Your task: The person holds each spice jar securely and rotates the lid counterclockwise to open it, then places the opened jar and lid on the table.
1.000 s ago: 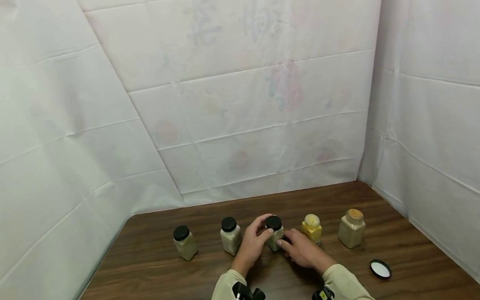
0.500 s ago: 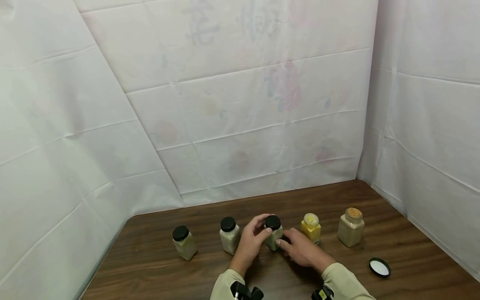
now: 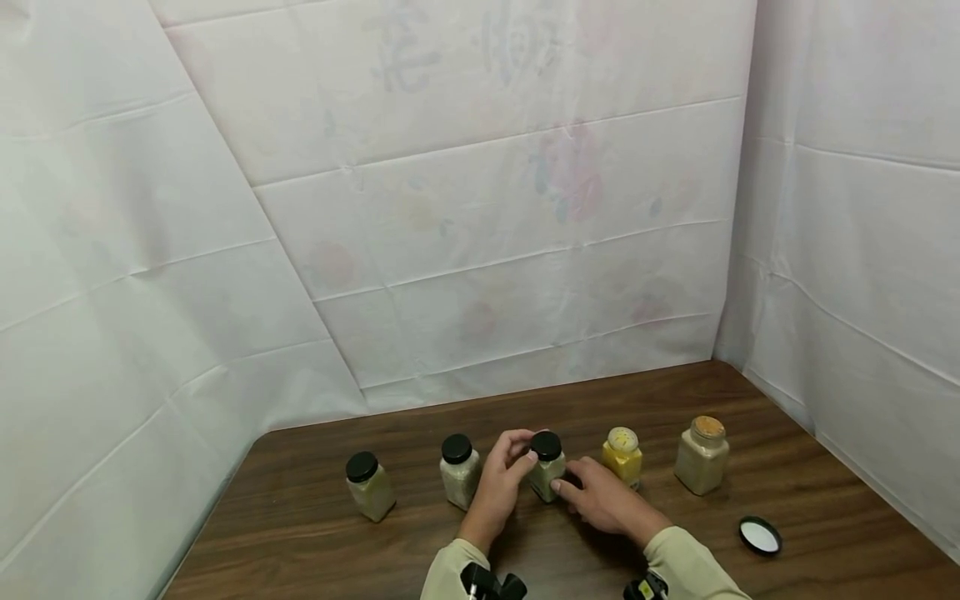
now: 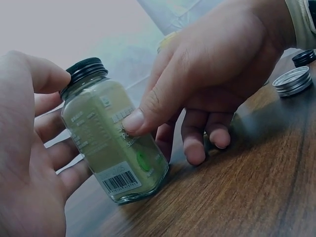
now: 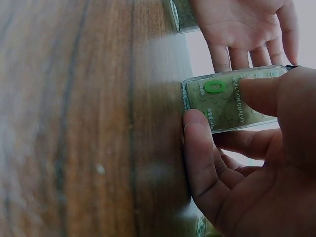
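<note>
A small square glass jar of pale green powder (image 3: 549, 482) stands tilted at the table, with a black screw lid (image 4: 88, 68). My left hand (image 3: 498, 487) has its thumb at the lid's edge and its index finger behind the lid; its other fingers lie along the jar's far side. My right hand (image 3: 600, 497) grips the lower body of the jar, thumb across the label and fingers behind it. A barcode label (image 4: 118, 180) shows low on the glass. In the right wrist view, the right thumb and fingers hold the printed side (image 5: 232, 96).
Two black-lidded jars (image 3: 371, 492) (image 3: 460, 479) stand to the left. On the right are a lidless yellow jar (image 3: 622, 458) and a larger jar with an orange-brown top (image 3: 702, 462). A loose lid (image 3: 761, 536) lies inside-up near the brown table's (image 3: 300, 550) right side.
My left thumb has shifted slightly left and back along the lid's edge. The right hand and the jar have stayed in place.
</note>
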`<state>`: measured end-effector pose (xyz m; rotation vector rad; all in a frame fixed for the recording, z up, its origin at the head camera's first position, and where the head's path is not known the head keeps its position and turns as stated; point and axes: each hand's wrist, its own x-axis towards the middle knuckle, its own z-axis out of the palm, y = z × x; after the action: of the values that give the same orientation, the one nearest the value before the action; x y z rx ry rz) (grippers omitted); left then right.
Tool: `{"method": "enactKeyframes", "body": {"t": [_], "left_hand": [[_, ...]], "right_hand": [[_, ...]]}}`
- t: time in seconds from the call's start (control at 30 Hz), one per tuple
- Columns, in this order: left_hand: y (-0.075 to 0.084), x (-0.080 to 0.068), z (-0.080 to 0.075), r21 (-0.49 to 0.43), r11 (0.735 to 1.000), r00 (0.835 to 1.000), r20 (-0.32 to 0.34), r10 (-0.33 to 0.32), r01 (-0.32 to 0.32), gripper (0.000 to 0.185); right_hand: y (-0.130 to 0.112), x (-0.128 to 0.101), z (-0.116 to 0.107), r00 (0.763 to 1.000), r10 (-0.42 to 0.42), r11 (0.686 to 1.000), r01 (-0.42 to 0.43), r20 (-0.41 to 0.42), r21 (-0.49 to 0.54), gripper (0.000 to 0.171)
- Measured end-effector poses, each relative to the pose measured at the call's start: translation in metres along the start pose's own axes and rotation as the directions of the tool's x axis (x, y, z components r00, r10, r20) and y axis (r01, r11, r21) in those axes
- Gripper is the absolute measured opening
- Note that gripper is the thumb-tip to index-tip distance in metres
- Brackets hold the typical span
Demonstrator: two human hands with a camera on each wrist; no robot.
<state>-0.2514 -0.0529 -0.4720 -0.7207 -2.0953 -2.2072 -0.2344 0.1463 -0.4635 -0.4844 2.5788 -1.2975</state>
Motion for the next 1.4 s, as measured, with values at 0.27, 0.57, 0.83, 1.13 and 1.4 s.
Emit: {"method": "enactKeyframes", "body": {"t": [0.27,0.57,0.83,1.13,1.4], "left_hand": [[-0.0022,0.0006,0.0002,0.043,0.999,1.000,0.012,-0.003,0.003,0.039],[-0.0047,0.0000,-0.0019,0.108,0.994,0.998,0.058,-0.003,-0.003,0.044],[-0.0034,0.0004,-0.0019,0.052,0.998,0.997,0.065,0.034,-0.037,0.042],[-0.0022,0.0008,-0.0014,0.032,0.997,0.997,0.034,0.069,-0.071,0.039],[0.0040,0.0000,0.0001,-0.038,0.998,0.999,0.013,0.042,-0.041,0.033]], "right_hand": [[0.0007,0.0007,0.0001,1.000,0.018,0.999,-0.019,-0.009,-0.029,0.042],[0.0001,0.0004,-0.0009,1.000,0.016,0.999,-0.016,0.006,-0.031,0.041],[-0.0003,-0.0002,-0.0001,1.000,0.007,1.000,-0.008,-0.007,-0.029,0.038],[0.0006,0.0008,0.0000,1.000,-0.002,0.999,0.001,-0.008,-0.041,0.037],[0.0004,0.0005,0.0001,1.000,-0.007,1.000,0.007,-0.005,-0.030,0.034]]}}
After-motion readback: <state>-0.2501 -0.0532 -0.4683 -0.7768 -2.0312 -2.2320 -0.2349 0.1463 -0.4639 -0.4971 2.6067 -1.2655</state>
